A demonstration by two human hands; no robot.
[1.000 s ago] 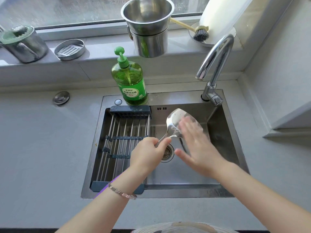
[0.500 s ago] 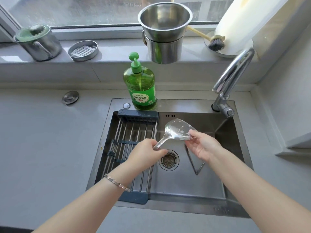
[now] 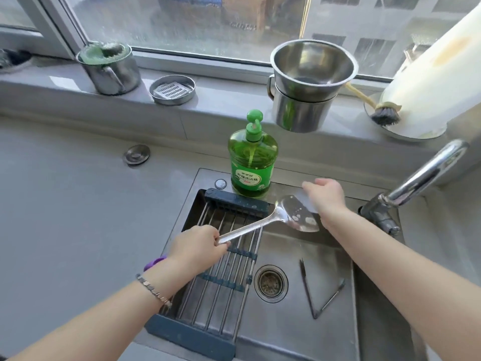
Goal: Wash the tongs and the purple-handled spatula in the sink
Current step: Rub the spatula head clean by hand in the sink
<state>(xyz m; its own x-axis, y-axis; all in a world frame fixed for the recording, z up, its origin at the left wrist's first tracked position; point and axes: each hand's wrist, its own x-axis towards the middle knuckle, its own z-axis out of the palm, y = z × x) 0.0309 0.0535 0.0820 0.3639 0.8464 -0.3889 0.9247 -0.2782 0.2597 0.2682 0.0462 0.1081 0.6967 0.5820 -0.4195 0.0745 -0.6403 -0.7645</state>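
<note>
My left hand (image 3: 196,247) grips the purple handle of the metal spatula (image 3: 291,214), whose purple end (image 3: 153,264) pokes out by my wrist. The shiny blade, flecked with suds, is held over the back of the sink (image 3: 286,332). My right hand (image 3: 325,195) hovers above the far edge of the blade, near the soap bottle, with relaxed fingers and nothing in it. The black-tipped metal tongs (image 3: 318,293) lie spread in a V on the sink floor, right of the drain (image 3: 270,282).
A green dish-soap pump bottle (image 3: 252,162) stands on the sink's back rim. A roll-up drying rack (image 3: 223,259) covers the sink's left half. The chrome tap (image 3: 421,178) arches at the right. Steel pots (image 3: 309,84), a brush (image 3: 382,113) and a soap dish (image 3: 172,89) sit on the windowsill.
My right hand left the spatula blade and moved up and back toward the soap bottle. The left hand keeps gripping the handle. The view tilted, so the tongs on the sink floor show fully.
</note>
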